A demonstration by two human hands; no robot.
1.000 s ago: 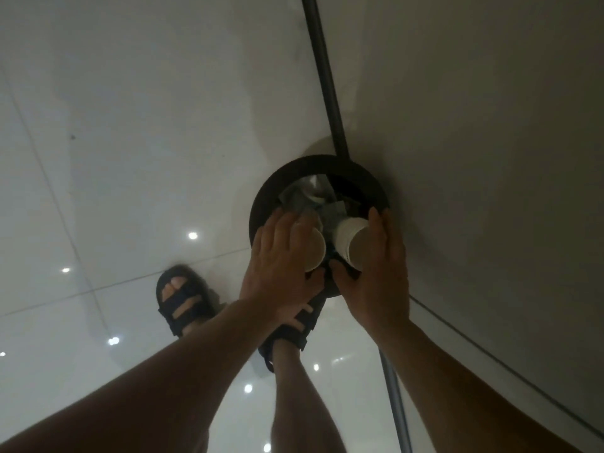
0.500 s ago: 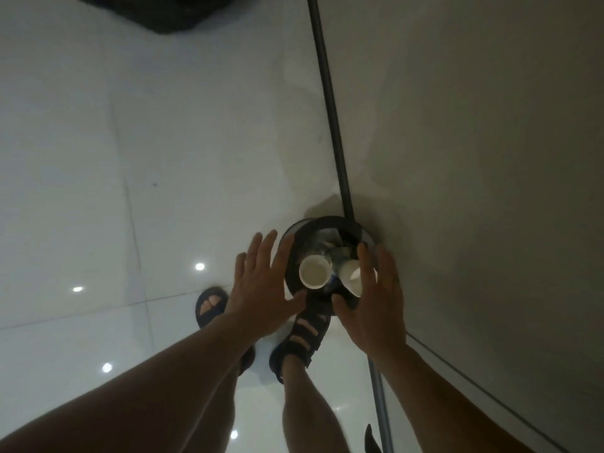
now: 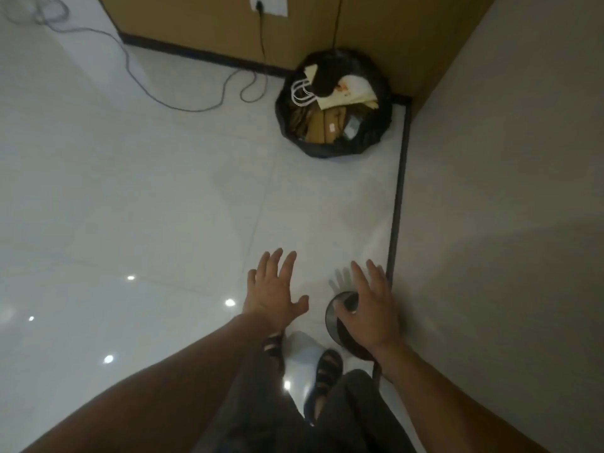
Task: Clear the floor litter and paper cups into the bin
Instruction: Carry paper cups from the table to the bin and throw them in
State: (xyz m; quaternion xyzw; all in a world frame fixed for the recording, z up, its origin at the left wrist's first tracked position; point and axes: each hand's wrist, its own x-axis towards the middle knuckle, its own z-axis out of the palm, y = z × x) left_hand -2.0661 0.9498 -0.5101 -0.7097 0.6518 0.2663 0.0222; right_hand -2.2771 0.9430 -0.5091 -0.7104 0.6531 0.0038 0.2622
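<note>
A person's left hand (image 3: 271, 289) and right hand (image 3: 369, 308) rise empty, fingers spread apart, the paper cups gripped a second ago apparently dropped into the small bin (image 3: 331, 318) under the right palm, while a bagged bin (image 3: 327, 150) waits well beyond the fingertips.

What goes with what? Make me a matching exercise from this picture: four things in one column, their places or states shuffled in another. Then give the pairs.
Things
1. left hand
2. right hand
3. bagged bin
4. cable

Places or states
A. in the far corner, lined in black, full
B. fingers spread, above bare floor
C. lying in loops near the brown wall
D. open over the small bin, by the grey wall

Pairs: 1-B; 2-D; 3-A; 4-C
</note>
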